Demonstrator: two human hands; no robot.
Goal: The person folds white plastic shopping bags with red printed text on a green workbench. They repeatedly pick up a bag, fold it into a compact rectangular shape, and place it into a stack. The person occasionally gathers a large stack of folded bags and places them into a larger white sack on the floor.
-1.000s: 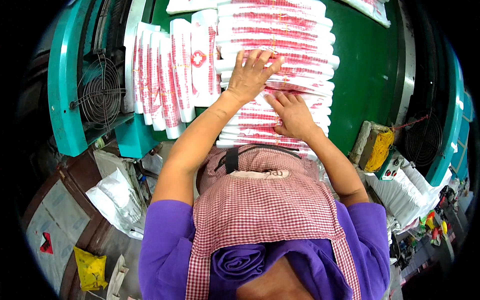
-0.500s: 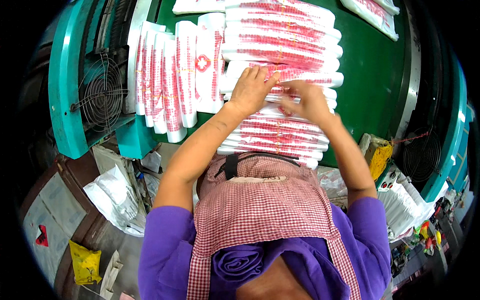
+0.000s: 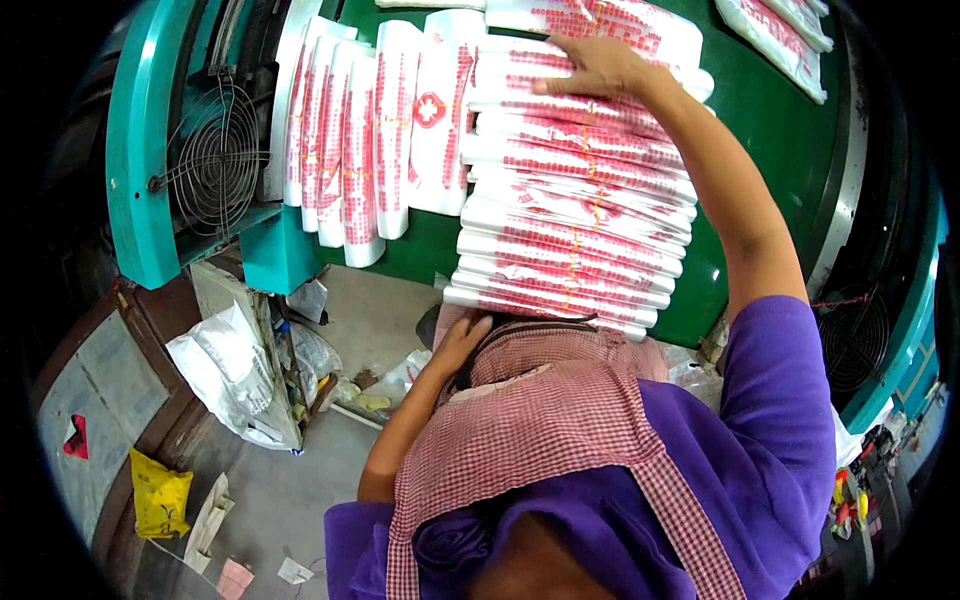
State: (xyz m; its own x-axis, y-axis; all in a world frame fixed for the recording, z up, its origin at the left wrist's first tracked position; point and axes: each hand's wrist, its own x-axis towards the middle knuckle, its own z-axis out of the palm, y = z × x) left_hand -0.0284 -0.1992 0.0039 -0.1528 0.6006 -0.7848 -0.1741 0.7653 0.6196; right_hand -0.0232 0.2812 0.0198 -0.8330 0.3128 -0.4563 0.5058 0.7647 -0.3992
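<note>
A long row of white plastic bag bundles with red print lies overlapped on a green table, each tied with a thin yellow band. My right hand reaches to the far part of this row. Its thumb and fingers are spread apart over the bundles, touching the top of one. My left hand is down at the waist of my checked apron, beside the near end of the row. Its fingers are partly hidden against the apron and a dark zipped pouch opening.
More bundles stand lengthwise to the left of the row, and others lie at the far right. Teal machine frames with a wire-guarded fan flank the table. A white bag hangs at left; a yellow packet lies below.
Both hands were together over the middle of the row. My right hand has moved to the far bundles, and my left hand has drawn back to my waist. My body leans right.
</note>
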